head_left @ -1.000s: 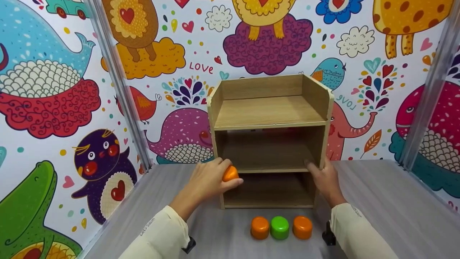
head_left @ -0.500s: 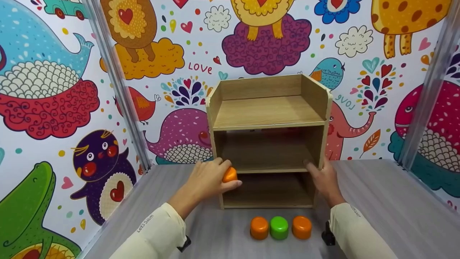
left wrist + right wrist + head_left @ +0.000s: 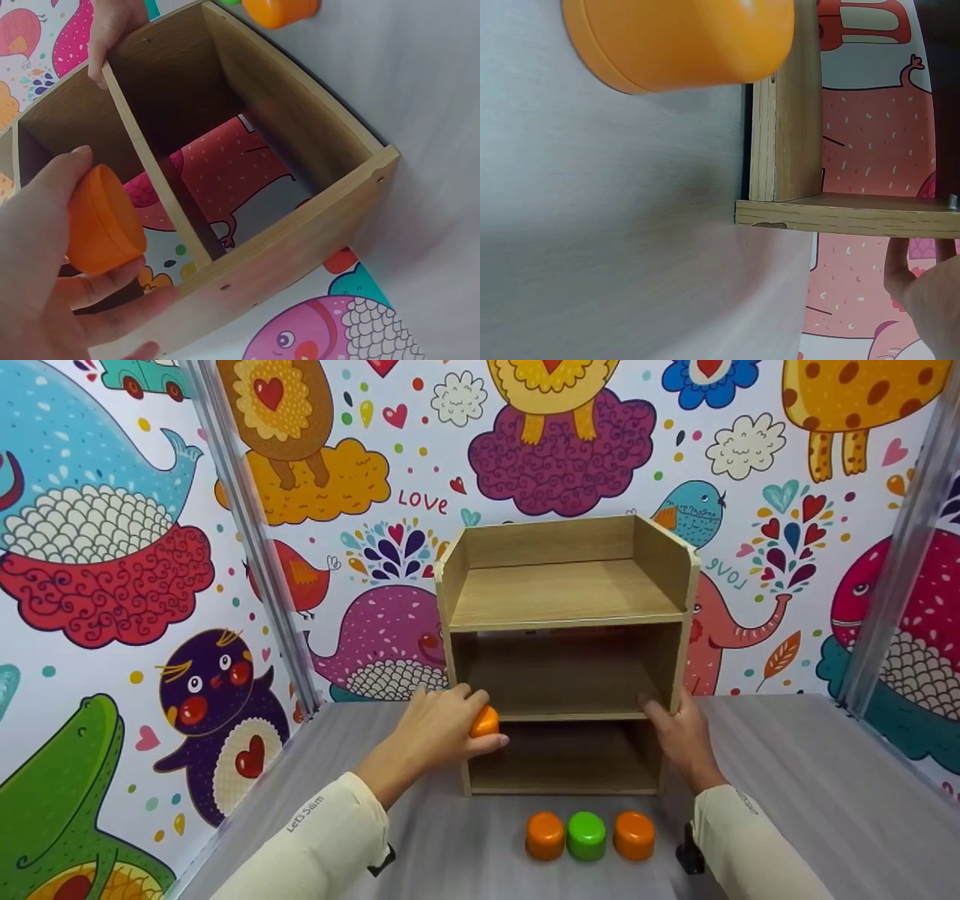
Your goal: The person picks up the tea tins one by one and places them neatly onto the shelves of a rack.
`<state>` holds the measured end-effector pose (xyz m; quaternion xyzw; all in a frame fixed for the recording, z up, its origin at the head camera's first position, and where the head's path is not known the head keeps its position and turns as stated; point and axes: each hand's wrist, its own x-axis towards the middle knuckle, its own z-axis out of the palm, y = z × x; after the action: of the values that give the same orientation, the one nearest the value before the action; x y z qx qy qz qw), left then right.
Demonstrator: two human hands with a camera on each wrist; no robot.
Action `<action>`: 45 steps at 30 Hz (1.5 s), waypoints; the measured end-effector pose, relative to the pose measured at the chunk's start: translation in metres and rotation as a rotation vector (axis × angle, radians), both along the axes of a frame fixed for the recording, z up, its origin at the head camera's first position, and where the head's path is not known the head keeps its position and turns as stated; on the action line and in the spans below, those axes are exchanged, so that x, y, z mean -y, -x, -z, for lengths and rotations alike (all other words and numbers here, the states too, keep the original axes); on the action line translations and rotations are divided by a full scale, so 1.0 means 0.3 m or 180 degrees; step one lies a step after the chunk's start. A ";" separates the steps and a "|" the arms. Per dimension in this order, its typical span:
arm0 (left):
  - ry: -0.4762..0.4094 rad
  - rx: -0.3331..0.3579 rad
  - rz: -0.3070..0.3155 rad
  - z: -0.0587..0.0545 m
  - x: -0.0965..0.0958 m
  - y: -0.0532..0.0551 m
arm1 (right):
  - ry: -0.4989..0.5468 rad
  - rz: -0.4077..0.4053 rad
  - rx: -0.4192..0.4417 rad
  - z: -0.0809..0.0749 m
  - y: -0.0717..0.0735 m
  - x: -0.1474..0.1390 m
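Observation:
A small wooden shelf unit with three levels stands on the grey table. At its left side panel, my left hand holds an orange rounded cylinder between thumb and fingers. The left wrist view shows this orange cylinder in front of the upper compartments, with the fingers reaching along the side panel. My right hand grips the unit's right side panel, thumb on the inner side at the middle board and fingers outside. In the right wrist view, that hand is partly cut off by the frame edge.
In front of the unit, a row of cylinders sits on the table: an orange one, a green one close beside it, and another orange one a little apart. Behind is a wall printed with cartoon animals.

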<state>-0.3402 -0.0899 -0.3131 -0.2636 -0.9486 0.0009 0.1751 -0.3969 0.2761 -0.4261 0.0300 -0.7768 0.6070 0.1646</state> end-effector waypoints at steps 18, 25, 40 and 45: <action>0.0016 0.0059 -0.0087 -0.071 0.000 -0.003 | -0.0017 0.0023 -0.0075 -0.008 -0.004 0.006; -0.0044 0.0018 -0.0036 -0.098 0.005 0.006 | 0.0015 0.0044 -0.0086 -0.019 -0.015 0.015; -0.0280 0.0077 -0.0010 -0.157 0.007 0.012 | -0.0071 -0.0001 -0.0097 -0.005 -0.002 -0.002; -0.0267 0.0037 -0.0008 -0.176 0.009 0.009 | -0.0110 0.0034 -0.0084 -0.006 -0.002 0.001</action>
<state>-0.3429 -0.0925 -0.2602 -0.2548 -0.9492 -0.0402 0.1804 -0.3962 0.2757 -0.4242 0.0367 -0.7851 0.5922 0.1776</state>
